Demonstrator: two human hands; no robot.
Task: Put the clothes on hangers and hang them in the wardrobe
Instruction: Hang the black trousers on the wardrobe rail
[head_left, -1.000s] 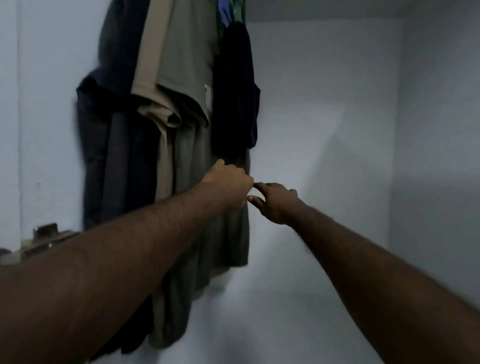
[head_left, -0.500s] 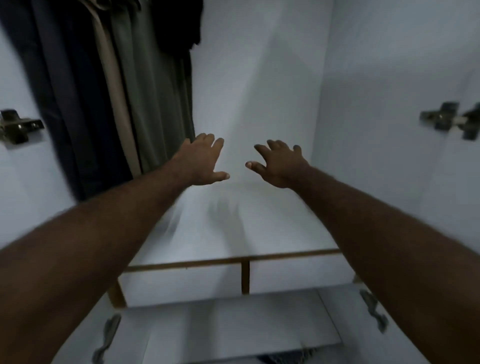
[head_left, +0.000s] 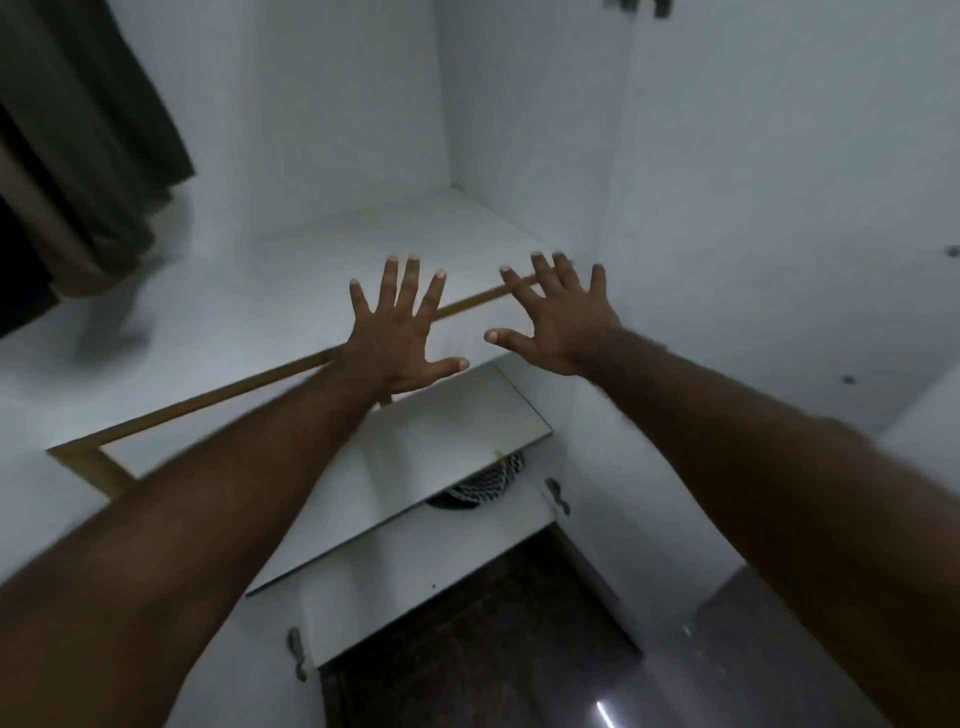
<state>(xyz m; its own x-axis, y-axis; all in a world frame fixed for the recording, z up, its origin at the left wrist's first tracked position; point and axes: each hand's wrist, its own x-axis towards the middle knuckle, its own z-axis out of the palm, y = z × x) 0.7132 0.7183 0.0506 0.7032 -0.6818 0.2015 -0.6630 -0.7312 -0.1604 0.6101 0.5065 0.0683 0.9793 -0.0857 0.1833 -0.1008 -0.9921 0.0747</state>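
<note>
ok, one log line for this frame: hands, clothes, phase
left hand: open, empty | right hand: open, empty | hung clothes: upper left in wardrobe | phase: between garments

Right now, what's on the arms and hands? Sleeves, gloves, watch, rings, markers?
Nothing worn that shows. Both forearms are bare as far up as the frame goes, with no sleeve edge in view. The left hand and right hand have no gloves, and no rings, watch, bands or tracking markers are visible. Fingernails look short and unpainted. Motion blur softens the forearm edges, so fine detail there can't be ruled out.
</note>
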